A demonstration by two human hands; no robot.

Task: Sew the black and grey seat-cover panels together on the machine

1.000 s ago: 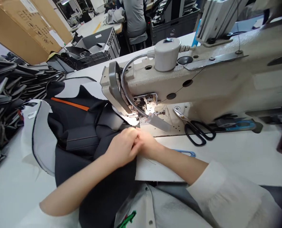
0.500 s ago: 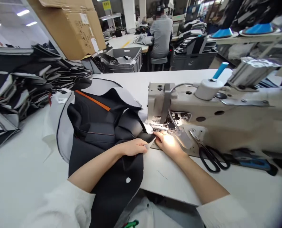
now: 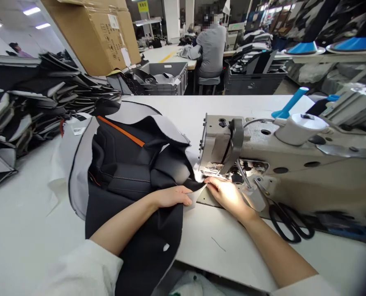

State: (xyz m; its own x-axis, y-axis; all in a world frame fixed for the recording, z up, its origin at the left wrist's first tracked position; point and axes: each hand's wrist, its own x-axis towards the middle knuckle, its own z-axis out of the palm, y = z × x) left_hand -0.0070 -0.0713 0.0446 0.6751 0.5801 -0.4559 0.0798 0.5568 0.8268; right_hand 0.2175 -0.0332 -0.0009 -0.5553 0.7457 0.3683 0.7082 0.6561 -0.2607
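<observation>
A black padded fabric piece with grey backing and an orange stripe lies bunched on the table, its edge running toward the sewing machine's presser foot. My left hand grips the black fabric near a pale tab. My right hand holds the fabric's edge beside the needle plate, lit by the machine's lamp. The cream industrial sewing machine head stands just beyond that hand. My fingers hide part of the seam.
Black-handled scissors lie to the right of the machine plate. Several stacked cut pieces rise at the left. A cardboard box, a grey crate and a seated co-worker are beyond the white table.
My hands, close together at the presser foot a second ago, now sit slightly apart on the fabric edge. The view has swung left and up, showing more of the room.
</observation>
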